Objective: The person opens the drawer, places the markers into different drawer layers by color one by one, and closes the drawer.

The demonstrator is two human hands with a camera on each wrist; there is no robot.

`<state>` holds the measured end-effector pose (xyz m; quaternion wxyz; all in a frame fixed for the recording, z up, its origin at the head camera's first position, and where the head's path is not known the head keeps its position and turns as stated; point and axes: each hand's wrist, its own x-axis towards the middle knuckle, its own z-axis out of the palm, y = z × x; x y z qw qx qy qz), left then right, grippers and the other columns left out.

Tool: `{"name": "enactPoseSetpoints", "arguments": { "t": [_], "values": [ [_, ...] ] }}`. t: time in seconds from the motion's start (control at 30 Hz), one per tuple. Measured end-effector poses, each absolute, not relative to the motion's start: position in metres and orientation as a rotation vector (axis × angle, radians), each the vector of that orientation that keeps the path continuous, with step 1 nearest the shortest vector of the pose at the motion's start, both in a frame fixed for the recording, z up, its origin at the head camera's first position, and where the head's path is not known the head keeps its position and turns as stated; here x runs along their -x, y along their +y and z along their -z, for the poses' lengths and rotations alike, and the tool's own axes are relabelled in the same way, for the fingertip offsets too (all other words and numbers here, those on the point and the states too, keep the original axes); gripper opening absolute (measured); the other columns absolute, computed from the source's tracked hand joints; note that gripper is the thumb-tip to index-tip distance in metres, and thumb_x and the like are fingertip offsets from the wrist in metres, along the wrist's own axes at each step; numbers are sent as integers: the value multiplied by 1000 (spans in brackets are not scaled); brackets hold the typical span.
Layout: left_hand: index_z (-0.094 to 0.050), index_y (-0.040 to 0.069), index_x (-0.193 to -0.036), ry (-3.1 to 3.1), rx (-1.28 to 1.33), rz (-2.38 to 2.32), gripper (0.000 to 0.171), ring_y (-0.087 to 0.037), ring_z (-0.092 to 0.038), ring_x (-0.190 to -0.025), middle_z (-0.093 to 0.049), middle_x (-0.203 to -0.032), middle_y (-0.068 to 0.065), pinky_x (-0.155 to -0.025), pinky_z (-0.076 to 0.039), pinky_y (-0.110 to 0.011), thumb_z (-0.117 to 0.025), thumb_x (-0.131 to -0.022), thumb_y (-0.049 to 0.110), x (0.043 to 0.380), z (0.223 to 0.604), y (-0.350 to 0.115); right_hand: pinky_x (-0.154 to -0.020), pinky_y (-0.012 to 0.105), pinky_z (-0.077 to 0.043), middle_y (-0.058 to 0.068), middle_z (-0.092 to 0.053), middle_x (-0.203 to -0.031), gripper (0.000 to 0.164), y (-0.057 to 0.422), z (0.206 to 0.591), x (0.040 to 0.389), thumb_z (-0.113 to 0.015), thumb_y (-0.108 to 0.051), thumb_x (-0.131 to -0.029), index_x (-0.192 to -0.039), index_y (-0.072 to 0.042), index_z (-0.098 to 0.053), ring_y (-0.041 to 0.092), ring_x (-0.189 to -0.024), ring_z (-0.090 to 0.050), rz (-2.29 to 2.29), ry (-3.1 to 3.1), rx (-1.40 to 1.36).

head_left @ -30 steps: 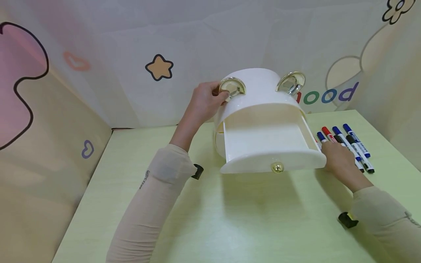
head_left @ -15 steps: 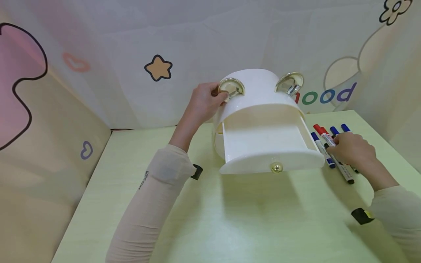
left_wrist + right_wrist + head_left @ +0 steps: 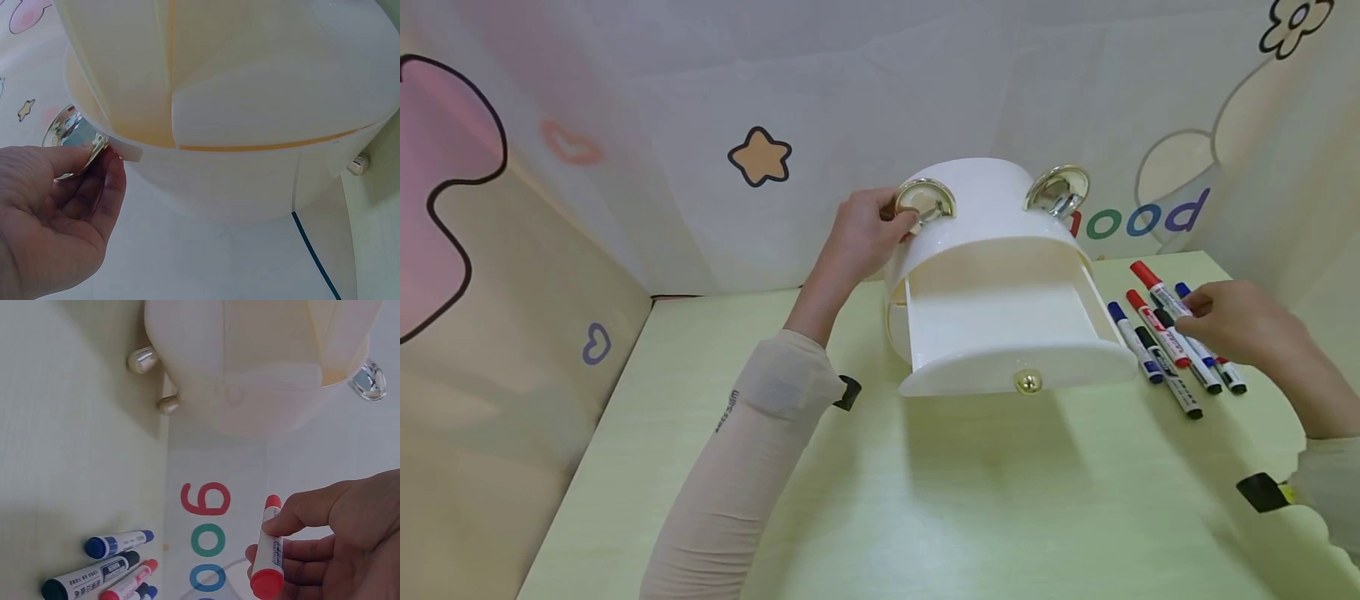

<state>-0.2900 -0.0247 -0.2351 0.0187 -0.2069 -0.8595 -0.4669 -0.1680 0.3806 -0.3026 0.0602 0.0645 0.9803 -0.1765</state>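
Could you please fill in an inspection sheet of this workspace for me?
Surface: pale green table, with shadows under the open drawer.
Job's things: white organizer with its drawer pulled open; loose markers lie on the table to its right; one red-capped marker is in hand.
Clutter: nothing seen.
Left hand: pinches a gold ear of the organizer.
Right hand: holds the red-capped marker.
Cables: nothing seen.
Surroundings: pale backdrop printed with shapes, including an orange star.

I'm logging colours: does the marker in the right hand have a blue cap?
No, the right hand pinches a red-capped marker.
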Motion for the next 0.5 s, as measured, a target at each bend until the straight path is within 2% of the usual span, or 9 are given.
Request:
{"name": "enactPoseSetpoints", "arguments": {
  "t": [0.2,0.5],
  "values": [
    [-67,4,-92,-2669,639,1461,14,-15,-63,-84,-68,-87,-7,-72,-48,-23,-62,-102,12,290,235,-25,-58,39,-56,38,-60,-105,45,376,283,158,-60,-13,-98,-124,22,-51,32,-74,-60,591,2985,-177],
    [-68,4,-91,-2655,651,1468,13,-15,-63,-82,-68,-86,-6,-71,-47,-23,-62,-101,10,291,236,-24,-55,34,-54,34,-62,-97,38,367,256,149,-61,-8,-100,-122,22,-52,34,-73,-58,630,3043,-165]
  ]
}}
